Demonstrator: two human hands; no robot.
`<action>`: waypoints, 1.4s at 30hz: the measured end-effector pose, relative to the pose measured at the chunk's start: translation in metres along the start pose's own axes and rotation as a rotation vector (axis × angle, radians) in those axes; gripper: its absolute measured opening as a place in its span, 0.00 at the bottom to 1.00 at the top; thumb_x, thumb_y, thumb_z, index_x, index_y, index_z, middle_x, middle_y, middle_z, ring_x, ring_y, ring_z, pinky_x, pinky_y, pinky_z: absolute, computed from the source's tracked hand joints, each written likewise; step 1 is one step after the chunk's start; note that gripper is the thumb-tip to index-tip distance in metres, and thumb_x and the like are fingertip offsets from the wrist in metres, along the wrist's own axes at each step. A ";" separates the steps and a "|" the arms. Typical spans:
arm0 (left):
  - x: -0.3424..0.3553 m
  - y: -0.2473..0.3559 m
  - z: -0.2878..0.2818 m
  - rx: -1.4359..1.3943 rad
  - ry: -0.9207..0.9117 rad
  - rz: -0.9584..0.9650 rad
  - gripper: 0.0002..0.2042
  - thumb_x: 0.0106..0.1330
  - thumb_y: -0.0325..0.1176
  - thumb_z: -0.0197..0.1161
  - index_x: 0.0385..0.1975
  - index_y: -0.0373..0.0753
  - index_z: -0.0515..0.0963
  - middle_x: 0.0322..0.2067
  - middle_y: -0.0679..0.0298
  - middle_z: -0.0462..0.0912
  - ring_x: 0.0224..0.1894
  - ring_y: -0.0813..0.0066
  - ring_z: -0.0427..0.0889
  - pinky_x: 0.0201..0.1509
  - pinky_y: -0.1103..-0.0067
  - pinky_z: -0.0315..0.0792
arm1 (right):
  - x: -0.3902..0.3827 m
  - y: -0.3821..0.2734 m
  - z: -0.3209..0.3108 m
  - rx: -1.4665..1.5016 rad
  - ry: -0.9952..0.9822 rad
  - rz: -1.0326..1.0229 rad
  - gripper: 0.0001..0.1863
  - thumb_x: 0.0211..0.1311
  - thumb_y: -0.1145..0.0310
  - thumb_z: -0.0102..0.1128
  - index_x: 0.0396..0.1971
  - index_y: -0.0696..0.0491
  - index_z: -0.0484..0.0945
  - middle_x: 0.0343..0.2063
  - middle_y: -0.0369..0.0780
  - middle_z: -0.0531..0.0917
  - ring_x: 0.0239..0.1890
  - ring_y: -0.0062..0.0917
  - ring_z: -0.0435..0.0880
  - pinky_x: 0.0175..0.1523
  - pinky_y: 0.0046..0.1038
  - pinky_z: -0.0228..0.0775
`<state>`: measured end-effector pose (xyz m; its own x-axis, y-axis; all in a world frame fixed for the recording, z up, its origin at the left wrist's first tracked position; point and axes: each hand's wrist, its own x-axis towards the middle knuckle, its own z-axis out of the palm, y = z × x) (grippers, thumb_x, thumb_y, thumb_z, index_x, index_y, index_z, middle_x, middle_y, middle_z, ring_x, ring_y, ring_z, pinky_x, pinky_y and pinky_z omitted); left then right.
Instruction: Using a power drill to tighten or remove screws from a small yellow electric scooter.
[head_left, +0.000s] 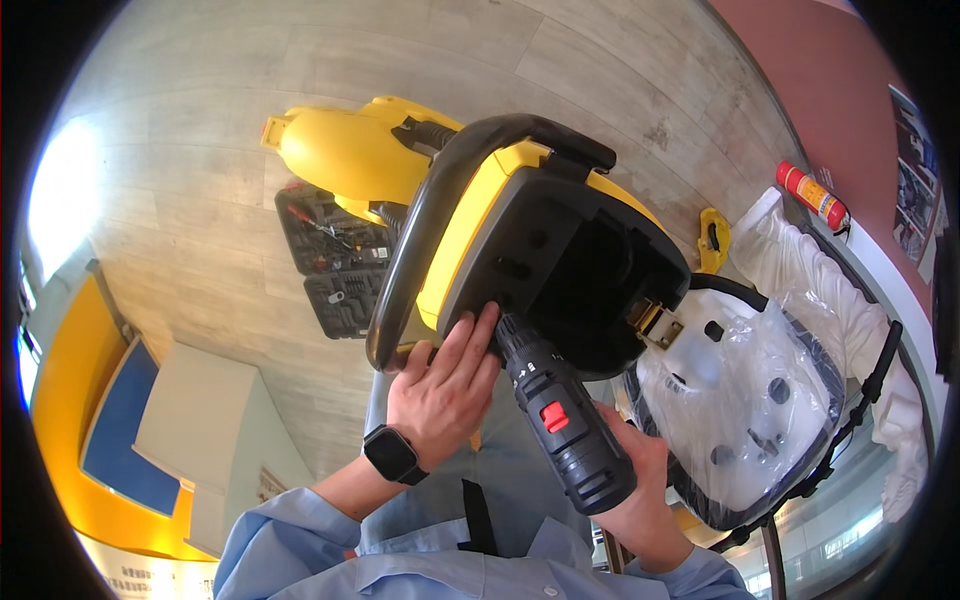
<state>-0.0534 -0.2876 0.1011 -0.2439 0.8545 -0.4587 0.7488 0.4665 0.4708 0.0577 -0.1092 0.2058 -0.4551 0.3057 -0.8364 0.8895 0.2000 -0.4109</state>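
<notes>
At the near edge of the machine (530, 225), the drill (572, 430) sat front end inward, tip not discernible. Right hand (640, 485) was closed round the drill, fingers hidden beneath. Left hand (440, 395) lay unclosed, fingers extended on the machine. Toolbox (335, 258) partly hidden.

Matt plastic drill (575, 440), matt housing (490, 245), smooth glossy bar (405, 275) — crinkled, shiny plastic film (735, 410)

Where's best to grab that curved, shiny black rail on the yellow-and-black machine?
Probably grip the curved black rail along its left stretch, coming from the left: it's rounded, its outer side uncovered, facing away from the yellow strip.
</notes>
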 end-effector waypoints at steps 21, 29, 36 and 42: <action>0.003 0.009 0.008 -0.389 0.348 -0.202 0.08 0.49 0.23 0.69 0.27 0.37 0.76 0.68 0.33 0.64 0.64 0.40 0.75 0.60 0.65 0.77 | -0.001 0.006 0.006 0.087 0.009 0.026 0.22 0.48 0.78 0.72 0.47 0.58 0.81 0.27 0.40 0.85 0.28 0.20 0.83 0.39 0.23 0.75; 0.004 0.011 0.004 -0.420 0.336 -0.258 0.18 0.48 0.21 0.69 0.41 0.34 0.78 0.68 0.37 0.65 0.65 0.43 0.74 0.63 0.65 0.75 | -0.002 0.001 0.003 0.039 -0.004 0.012 0.24 0.47 0.78 0.72 0.48 0.58 0.81 0.27 0.40 0.85 0.28 0.22 0.83 0.39 0.24 0.76; 0.002 0.008 0.009 -0.503 0.355 -0.246 0.17 0.49 0.21 0.70 0.39 0.35 0.74 0.69 0.35 0.64 0.66 0.41 0.74 0.63 0.63 0.75 | -0.003 -0.009 0.006 0.005 0.017 0.043 0.24 0.47 0.78 0.72 0.48 0.58 0.80 0.27 0.41 0.85 0.26 0.23 0.82 0.38 0.24 0.76; 0.000 0.008 0.013 -0.458 0.370 -0.231 0.16 0.48 0.22 0.71 0.37 0.36 0.74 0.69 0.35 0.64 0.65 0.40 0.74 0.60 0.64 0.76 | -0.002 -0.013 0.005 0.002 0.025 0.038 0.25 0.46 0.79 0.71 0.49 0.58 0.79 0.25 0.40 0.84 0.25 0.22 0.81 0.38 0.24 0.75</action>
<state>-0.0399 -0.2867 0.0950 -0.6264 0.7041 -0.3345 0.3318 0.6292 0.7029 0.0477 -0.1172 0.2112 -0.4221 0.3359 -0.8420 0.9061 0.1859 -0.3801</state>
